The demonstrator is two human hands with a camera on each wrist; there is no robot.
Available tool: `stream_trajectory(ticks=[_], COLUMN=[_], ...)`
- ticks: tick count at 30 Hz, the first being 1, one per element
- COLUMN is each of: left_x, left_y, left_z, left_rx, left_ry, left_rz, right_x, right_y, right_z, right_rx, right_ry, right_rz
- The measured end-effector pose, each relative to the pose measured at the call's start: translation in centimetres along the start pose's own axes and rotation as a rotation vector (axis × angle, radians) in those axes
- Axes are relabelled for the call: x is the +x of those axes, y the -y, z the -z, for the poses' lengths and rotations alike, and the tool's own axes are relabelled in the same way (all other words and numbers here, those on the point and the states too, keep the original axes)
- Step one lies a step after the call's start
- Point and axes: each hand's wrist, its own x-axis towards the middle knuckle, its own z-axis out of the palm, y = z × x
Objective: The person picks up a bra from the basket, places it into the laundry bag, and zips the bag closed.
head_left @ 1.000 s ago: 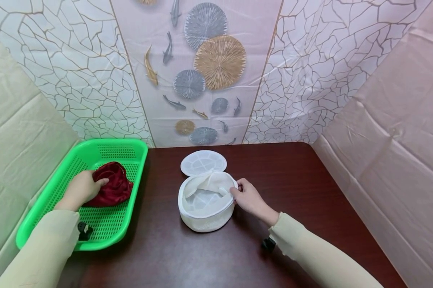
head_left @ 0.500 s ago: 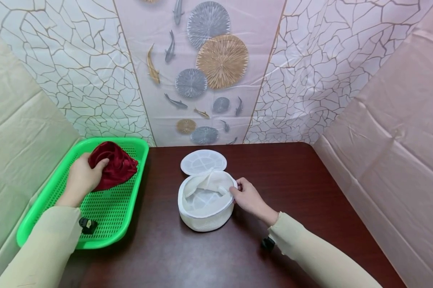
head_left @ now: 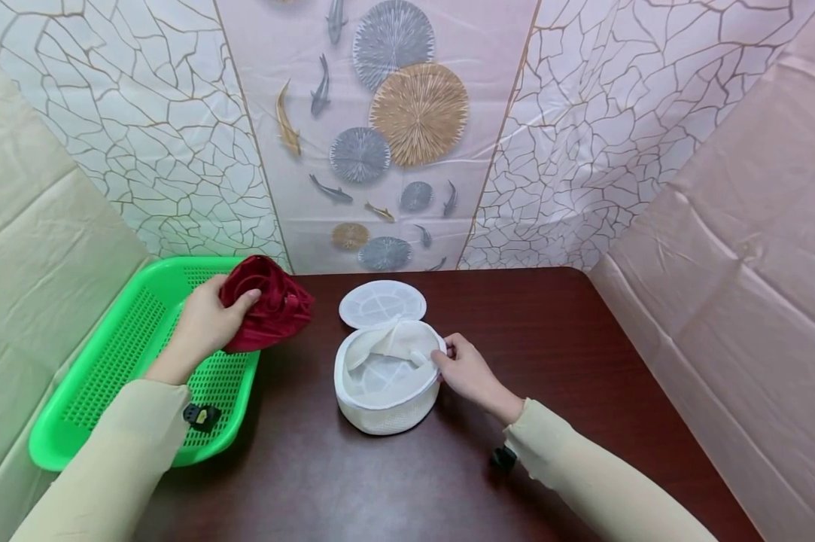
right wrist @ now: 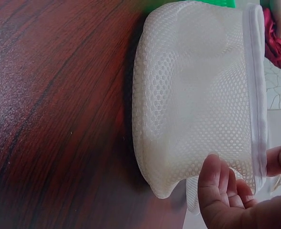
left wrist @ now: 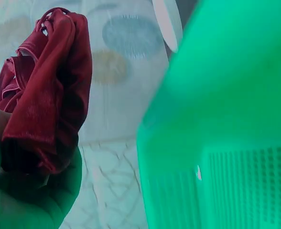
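Note:
My left hand (head_left: 207, 320) pinches a bunched dark red satin garment (head_left: 272, 305) between thumb and fingers, over the right rim of the green basket. In the left wrist view the garment (left wrist: 49, 90) shows folds and a thin loop at its top. At the table's middle stands a round white mesh laundry bag (head_left: 380, 418), its lid (head_left: 383, 303) laid back behind it. My right hand (head_left: 471, 374) pinches the bag's right rim, thumb inside and fingers outside. Seen from the right wrist, the mesh wall (right wrist: 198, 105) dents slightly near the fingertips.
The green plastic basket (head_left: 119, 331), with perforated floor and sides, sits at the table's left against the cloth wall. Dark brown tabletop (head_left: 353, 489) surrounds the bag. Patterned cloth hangings (head_left: 570, 135) close off the back and both sides.
My left hand has lifted the red garment out of the green basket and carried it right, toward the bag. My right hand keeps its grip on the rim, and the bag stays in place.

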Motion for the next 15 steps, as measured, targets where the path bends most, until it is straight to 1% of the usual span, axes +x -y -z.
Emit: stream_trajectory(ticks=[5,12,15], left_x=[0.1,0.0,-0.3], left_y=[-1.7,-3.8,-4.9], left_z=[-1.8,-4.8,-6.1], left_rx=[-0.021,-0.017,-0.027], left_ry=[0.077,0.126,0.171], left_rz=[-0.033,-0.125,-0.139], right_x=[0.1,0.2,0.2], right_y=[0.2,0.5,0.5], right_z=[-0.1,-0.2,-0.3], right_rx=[0.006,-0.011,-0.014], right_ry=[0.004,-0.002,-0.004], right_rz=[0.002,0.006,0.011])
